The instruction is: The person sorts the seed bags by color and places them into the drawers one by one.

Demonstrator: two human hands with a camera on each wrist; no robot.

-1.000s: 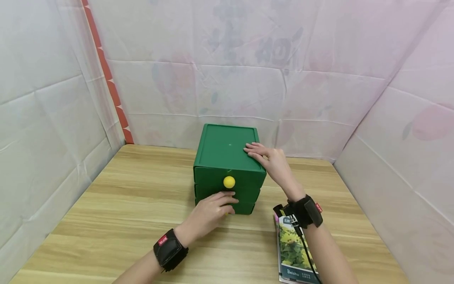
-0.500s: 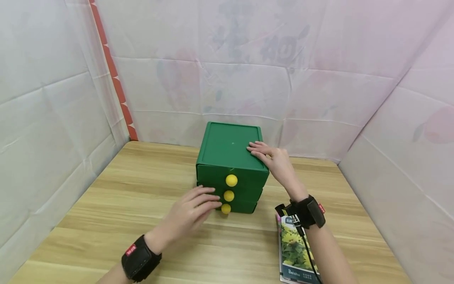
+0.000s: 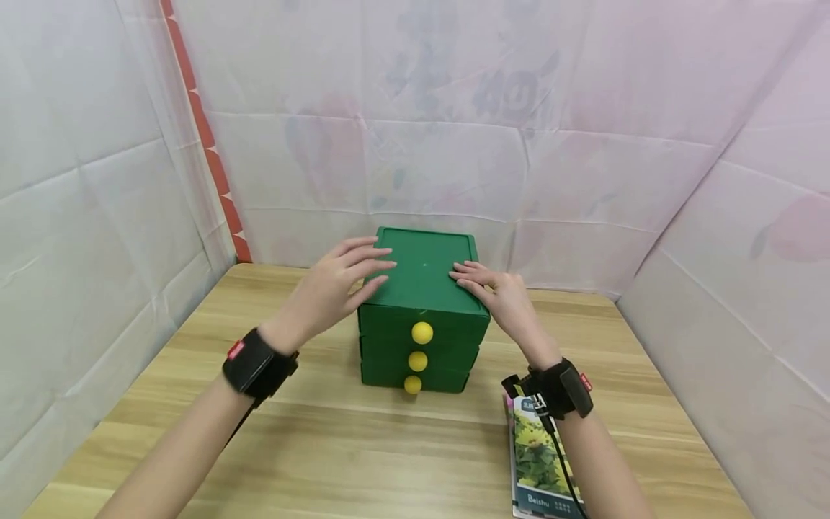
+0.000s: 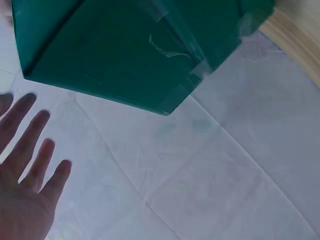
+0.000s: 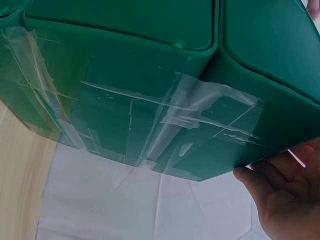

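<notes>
The left hand (image 3: 331,285) is hovering at the upper left edge of the green drawer box (image 3: 421,277), its fingers (image 3: 369,254) lying straight and spread, reaching over the left rim of the lid and holding nothing; in the left wrist view the hand (image 4: 25,185) is showing apart from the box (image 4: 125,55), with white cloth between them, so whether the fingertips are touching the lid cannot be told. The box is standing upright near the middle of the desk (image 3: 194,404), toward the back wall, directly ahead of the person and between the two hands, so it is lying to the right of the left fingers and to the left of the right ones. Its front is facing the person, with three drawers stacked one above another, each carrying a yellow knob (image 3: 421,332); all three are sitting pushed in, so what is inside them is hidden. The right hand (image 3: 499,295) is resting flat on the right part of the lid, fingers (image 3: 470,274) straight and gripping nothing; it seems the nearer hand, being plainly in contact. Clear tape (image 5: 165,125) is showing on the box's side in the right wrist view. A book with a flower cover (image 3: 541,468) is lying on the desk beneath the right forearm.
</notes>
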